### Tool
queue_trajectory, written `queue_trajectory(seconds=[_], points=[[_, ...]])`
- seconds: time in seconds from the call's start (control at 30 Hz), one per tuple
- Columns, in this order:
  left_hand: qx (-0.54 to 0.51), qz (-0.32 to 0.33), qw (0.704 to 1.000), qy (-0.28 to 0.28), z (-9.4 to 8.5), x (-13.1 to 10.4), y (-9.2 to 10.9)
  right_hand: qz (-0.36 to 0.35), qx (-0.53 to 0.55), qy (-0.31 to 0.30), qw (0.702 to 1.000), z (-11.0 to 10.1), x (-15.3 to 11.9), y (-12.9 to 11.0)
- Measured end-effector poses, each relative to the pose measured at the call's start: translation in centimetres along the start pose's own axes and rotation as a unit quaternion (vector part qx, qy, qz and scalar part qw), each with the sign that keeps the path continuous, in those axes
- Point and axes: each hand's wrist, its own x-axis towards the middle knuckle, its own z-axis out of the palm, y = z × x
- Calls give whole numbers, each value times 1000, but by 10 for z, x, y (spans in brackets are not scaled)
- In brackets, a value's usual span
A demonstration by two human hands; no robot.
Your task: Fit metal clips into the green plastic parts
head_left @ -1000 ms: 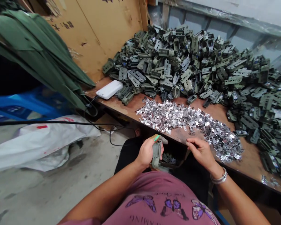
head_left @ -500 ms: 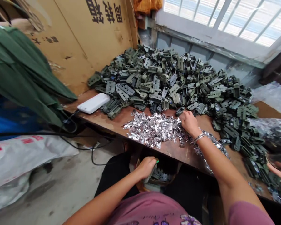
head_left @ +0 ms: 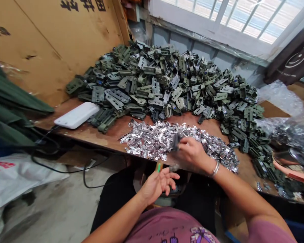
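My right hand (head_left: 192, 153), a bracelet on its wrist, pinches a dark grey-green slotted housing (head_left: 176, 142) over the front of the silver clip pile. The housing is smeared by motion. Lower and to the left, my left hand (head_left: 158, 185) is turned palm up beyond the table edge with its fingers apart. A yellowish wrap with a green patch (head_left: 159, 166) covers its thumb tip. A small blurred shape shows at one fingertip; I cannot make out what it is. Small shiny metal clips (head_left: 152, 138) lie spread under and beside my right hand.
A big heap of green-grey housings (head_left: 157, 81) covers the back of the brown table (head_left: 111, 138). A white power bank (head_left: 76, 115) with a cable lies left. Cardboard (head_left: 48, 40) stands behind. Plastic bags (head_left: 281, 98) are at the right. Below my hands, a container of parts sits between my knees.
My right hand has come back from the heap's edge toward me with a housing. My left hand has risen from the container below, turned up and opened. The view has shifted right.
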Motion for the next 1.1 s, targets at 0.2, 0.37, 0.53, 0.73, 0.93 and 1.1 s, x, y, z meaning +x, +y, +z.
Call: queue_trajectory(seconds=[0.2, 0.37, 0.53, 0.73, 0.93, 1.1], points=[[-124, 10, 988, 89, 17, -8, 12, 2, 116, -51, 992, -15, -53, -48], [7, 26, 994, 106, 32, -10, 13, 287, -51, -128, 948, -6, -45, -1], [71, 17, 988, 135, 37, -10, 8, 281, -68, -243, 926, 10, -24, 2], [63, 36, 982, 175, 27, -18, 7, 205, -67, -242, 946, 2, -44, -5], [70, 35, 985, 155, 34, -16, 11, 208, 1, -230, 951, -15, -55, 2], [86, 43, 982, 160, 42, -10, 11, 281, -30, -186, 941, 8, -29, 0]])
